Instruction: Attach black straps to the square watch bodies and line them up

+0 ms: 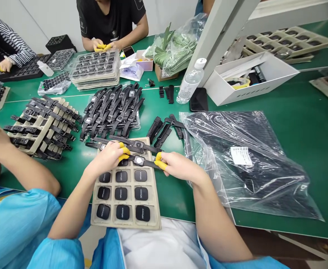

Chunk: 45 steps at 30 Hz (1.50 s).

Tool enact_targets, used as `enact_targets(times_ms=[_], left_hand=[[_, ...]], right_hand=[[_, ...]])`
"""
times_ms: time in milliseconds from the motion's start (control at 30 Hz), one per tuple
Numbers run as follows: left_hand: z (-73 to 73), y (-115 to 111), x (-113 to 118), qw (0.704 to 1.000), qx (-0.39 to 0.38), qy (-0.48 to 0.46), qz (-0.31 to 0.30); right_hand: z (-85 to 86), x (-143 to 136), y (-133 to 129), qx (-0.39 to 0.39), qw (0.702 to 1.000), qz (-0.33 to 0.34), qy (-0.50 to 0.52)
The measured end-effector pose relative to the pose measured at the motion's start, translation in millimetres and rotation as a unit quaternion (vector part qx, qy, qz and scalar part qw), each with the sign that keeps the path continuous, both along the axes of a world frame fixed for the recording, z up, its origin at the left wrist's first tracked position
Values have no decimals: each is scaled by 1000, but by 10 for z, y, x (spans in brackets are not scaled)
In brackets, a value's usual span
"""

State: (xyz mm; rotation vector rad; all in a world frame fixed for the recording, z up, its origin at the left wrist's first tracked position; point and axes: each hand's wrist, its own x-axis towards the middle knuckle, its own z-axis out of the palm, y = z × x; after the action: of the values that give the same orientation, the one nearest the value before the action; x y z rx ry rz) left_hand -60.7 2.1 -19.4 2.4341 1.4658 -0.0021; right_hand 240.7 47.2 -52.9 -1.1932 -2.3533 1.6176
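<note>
Stretched between my two hands is a smartwatch (139,160) with a black strap, its round sensor side facing up. My left hand (109,158), in yellow finger cots, pinches the strap on the left. The other strap end is pinched by my right hand (179,165), also with yellow cots. Below them lies a beige tray (112,221) with black square watch bodies, such as one watch body (140,193), in its compartments. Another strapped watch (138,144) rests across the tray's far end. Loose black straps (162,136) lie just beyond my right hand.
A bag of black straps (264,179) covers the right side. Farther back stand a water bottle (192,82), a phone (199,99) and a white box (236,95). Strapped watches (112,108) are piled ahead, beside a loaded beige tray (42,136). A co-worker's arm (26,160) is at left.
</note>
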Motion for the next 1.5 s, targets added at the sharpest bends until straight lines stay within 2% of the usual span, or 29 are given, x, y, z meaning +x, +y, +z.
enact_targets(times_ms=[133,233,333,400,567,800,967,1067,1167,1233,1300,1400,1500], left_hand=[[-169,-37,15,995,88,28,24],[-149,-130,1,985,150,35,79],[-72,-280,-20,987,133,40,83],[-45,-383,-19,991,105,53,64],[-72,-516,61,988,90,112,54],[-128,-470,127,985,104,127,53],[-100,-474,58,988,104,104,45],[41,-462,8,990,114,62,47],[249,-393,11,989,122,-14,87],[374,-300,73,984,102,-75,123],[432,-171,185,975,64,-150,152],[322,47,399,950,-4,-268,164],[22,213,570,928,-50,-330,162]], right_hand=[[-35,32,35,23,999,-18,23],[-80,65,97,73,993,-88,42],[-195,78,182,178,960,-214,15],[-306,61,229,233,938,-252,-35],[-510,-52,267,296,913,-246,-136],[-476,-156,261,295,912,-225,-173],[-544,-143,255,306,897,-262,-181],[-608,-130,262,308,884,-299,-186],[-638,-125,273,281,880,-333,-187],[-638,-116,281,260,885,-336,-191],[-628,-92,292,259,886,-338,-182],[-585,-32,316,255,877,-386,-126],[-468,-5,298,175,877,-448,-2]])
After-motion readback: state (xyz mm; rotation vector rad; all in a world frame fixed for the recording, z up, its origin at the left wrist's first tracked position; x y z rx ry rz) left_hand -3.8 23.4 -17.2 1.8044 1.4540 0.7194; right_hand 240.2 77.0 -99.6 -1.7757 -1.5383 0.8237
